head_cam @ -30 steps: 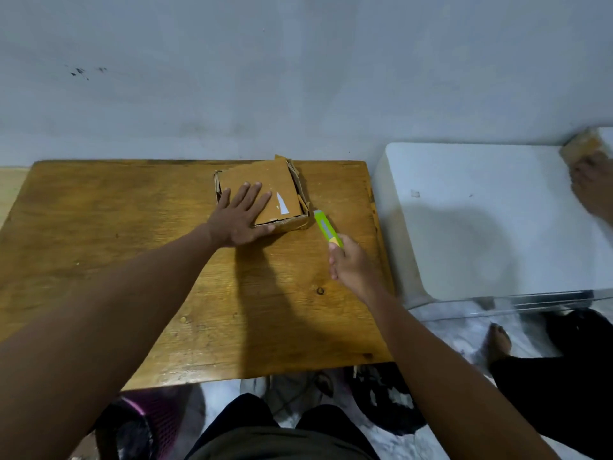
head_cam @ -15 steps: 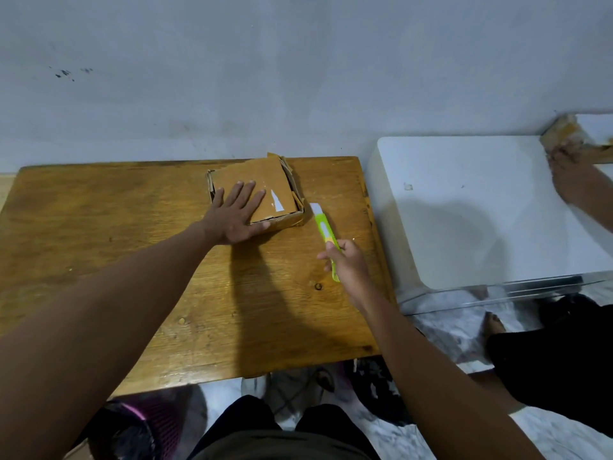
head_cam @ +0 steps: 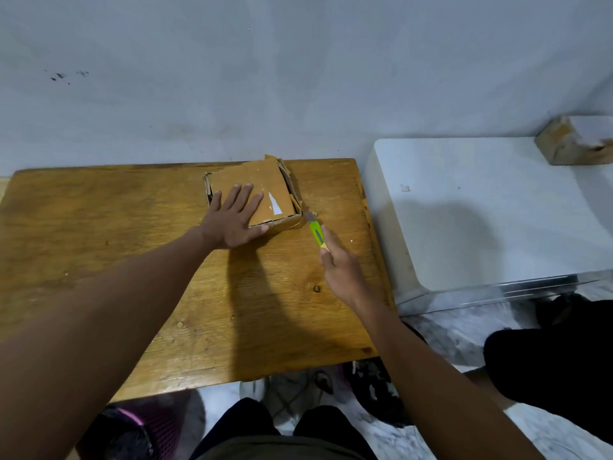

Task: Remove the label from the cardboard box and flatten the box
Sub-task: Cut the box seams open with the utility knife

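Note:
A small brown cardboard box [head_cam: 265, 180] sits near the far edge of the wooden table [head_cam: 132, 227]. A white scrap of label [head_cam: 274, 205] remains on its top flap. My left hand [head_cam: 234, 219] lies flat on the box top with fingers spread, pressing it down. My right hand [head_cam: 341, 263] grips a green utility knife [head_cam: 316, 235], whose tip is at the box's near right corner.
A white table [head_cam: 497, 210] stands to the right, with another cardboard box [head_cam: 574, 142] at its far right corner. Small paper bits lie on the wood near the knife. A person in dark clothes [head_cam: 557, 370] sits at lower right. Shoes and a purple basket [head_cam: 139, 429] are under the table.
The right hand has moved the knife forward, bringing its tip up to the box's near right corner. The other person's hand has left the box on the white table.

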